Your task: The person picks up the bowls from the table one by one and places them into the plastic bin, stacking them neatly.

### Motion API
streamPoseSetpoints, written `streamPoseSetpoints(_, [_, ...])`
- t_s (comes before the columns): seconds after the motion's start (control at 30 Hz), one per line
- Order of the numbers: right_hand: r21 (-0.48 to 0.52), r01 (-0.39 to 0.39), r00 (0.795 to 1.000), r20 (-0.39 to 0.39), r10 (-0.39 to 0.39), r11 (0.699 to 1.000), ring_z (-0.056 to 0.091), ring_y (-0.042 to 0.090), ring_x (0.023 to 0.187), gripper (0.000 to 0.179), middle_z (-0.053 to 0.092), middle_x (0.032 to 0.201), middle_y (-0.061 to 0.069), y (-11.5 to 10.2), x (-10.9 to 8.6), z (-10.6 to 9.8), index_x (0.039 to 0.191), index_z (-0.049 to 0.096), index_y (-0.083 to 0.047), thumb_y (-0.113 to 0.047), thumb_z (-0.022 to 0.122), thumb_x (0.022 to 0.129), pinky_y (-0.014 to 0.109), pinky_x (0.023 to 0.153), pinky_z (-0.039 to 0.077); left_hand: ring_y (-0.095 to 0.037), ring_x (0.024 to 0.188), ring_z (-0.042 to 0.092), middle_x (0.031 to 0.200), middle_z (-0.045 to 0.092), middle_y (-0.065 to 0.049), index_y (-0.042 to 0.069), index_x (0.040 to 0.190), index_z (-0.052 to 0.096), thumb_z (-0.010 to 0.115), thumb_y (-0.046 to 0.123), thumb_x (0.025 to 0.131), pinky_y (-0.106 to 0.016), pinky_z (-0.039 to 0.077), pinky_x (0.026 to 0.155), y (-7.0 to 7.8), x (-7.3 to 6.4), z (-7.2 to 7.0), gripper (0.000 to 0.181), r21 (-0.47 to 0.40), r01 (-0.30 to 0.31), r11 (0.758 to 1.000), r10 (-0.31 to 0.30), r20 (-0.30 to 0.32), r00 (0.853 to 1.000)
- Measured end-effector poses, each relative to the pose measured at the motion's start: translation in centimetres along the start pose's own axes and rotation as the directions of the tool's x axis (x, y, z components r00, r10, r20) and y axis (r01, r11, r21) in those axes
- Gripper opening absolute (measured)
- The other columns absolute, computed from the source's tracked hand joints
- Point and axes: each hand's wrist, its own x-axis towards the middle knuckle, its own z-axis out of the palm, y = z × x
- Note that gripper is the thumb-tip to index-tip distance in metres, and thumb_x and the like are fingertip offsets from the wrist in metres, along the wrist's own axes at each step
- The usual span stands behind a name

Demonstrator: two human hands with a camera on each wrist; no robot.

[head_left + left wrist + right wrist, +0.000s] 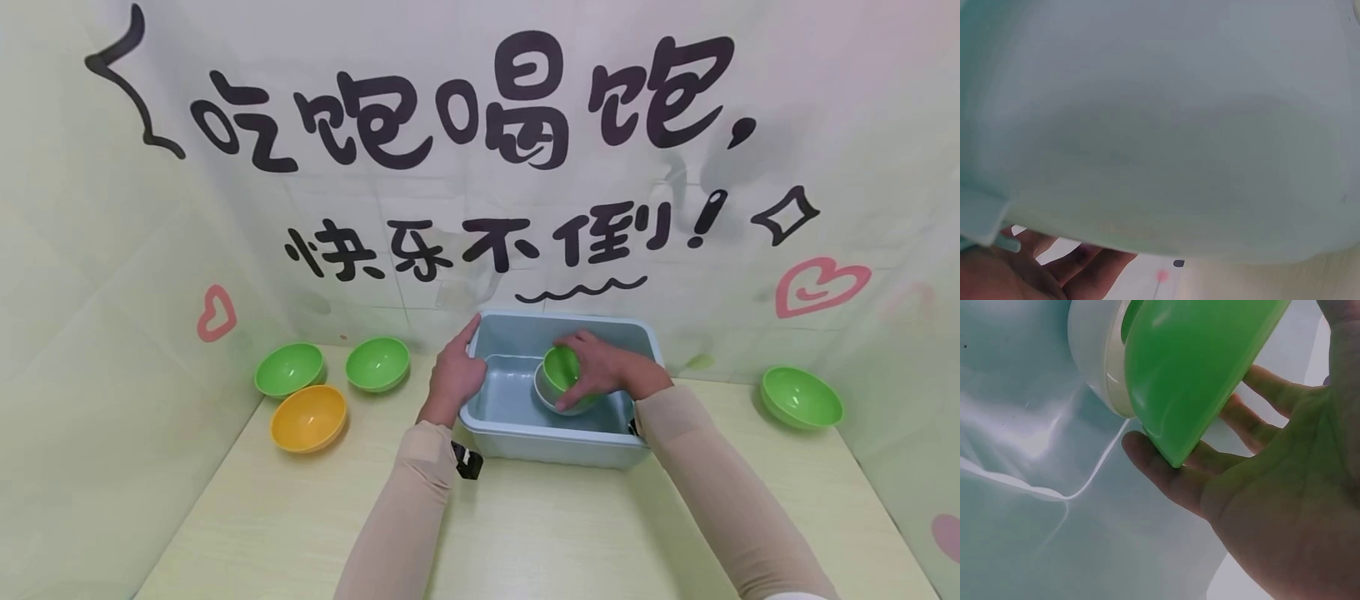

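A light blue rectangular basin [555,437] stands on the table against the back wall. My left hand [456,375] grips its left rim; in the left wrist view the basin's outer wall [1166,156] fills most of the picture, fingers [1094,275] at the bottom. Inside the basin, my right hand [603,367] holds a green bowl [1191,369] by its rim, fingers spread around it. The green bowl is tilted and sits partly within a white bowl [1094,356], whose rim shows beneath it.
Left of the basin are two green bowls [290,370] [377,364] and a yellow-orange bowl [309,419]. Another green bowl [801,397] stands at the far right. Behind the table [547,533] hangs a pale wall covering [465,192] with black lettering.
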Motion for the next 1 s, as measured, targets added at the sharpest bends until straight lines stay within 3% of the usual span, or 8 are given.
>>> streamPoseSetpoints(0.27, [-0.045,0.016,1.0,0.02,-0.015,0.999,0.051,0.037,0.127,0.108,0.042,0.147,0.023,0.29,0.2,0.38,0.151,0.04,-0.001,-0.046,0.092,0.067,0.053,0.109,0.046,-0.028,0.081,0.061,0.16,0.046,-0.004,0.046,0.157,0.032,0.051,0.008,0.087,-0.032,0.043,0.058,-0.08,0.01,-0.01,0.082,-0.01,0.004,1.0,-0.004,0.005,1.0])
streamPoseSetpoints(0.43, [-0.044,0.005,0.999,0.035,-0.003,0.999,0.05,0.036,0.128,0.109,0.044,0.147,0.022,0.53,0.37,0.4,0.151,0.038,0.0,-0.046,0.092,0.068,0.053,0.112,0.044,-0.027,0.084,0.061,0.161,0.046,-0.004,0.046,0.157,0.032,0.051,0.008,0.087,-0.032,0.042,0.059,-0.04,0.03,-0.02,0.082,-0.008,0.006,1.0,-0.006,0.001,1.0])
streamPoseSetpoints(0.67, [-0.031,-0.035,0.997,0.068,0.037,0.999,0.047,0.04,0.133,0.114,0.039,0.154,0.022,0.4,0.11,0.33,0.155,0.032,-0.003,-0.047,0.092,0.068,0.057,0.115,0.039,-0.026,0.076,0.06,0.161,0.046,-0.004,0.047,0.157,0.032,0.05,0.008,0.088,-0.032,0.043,0.058,-0.09,0.04,0.0,0.082,-0.018,0.011,1.0,-0.011,0.003,1.0])
streamPoseSetpoints(1.0, [-0.093,-0.069,0.992,0.102,0.079,0.993,0.046,0.044,0.134,0.115,0.037,0.154,0.024,0.2,-0.13,0.42,0.156,0.03,-0.004,-0.047,0.091,0.069,0.06,0.114,0.04,-0.022,0.066,0.053,0.161,0.046,-0.005,0.046,0.157,0.032,0.05,0.008,0.088,-0.032,0.042,0.057,-0.13,0.13,0.02,0.082,-0.013,0.005,1.0,-0.005,0.003,1.0])
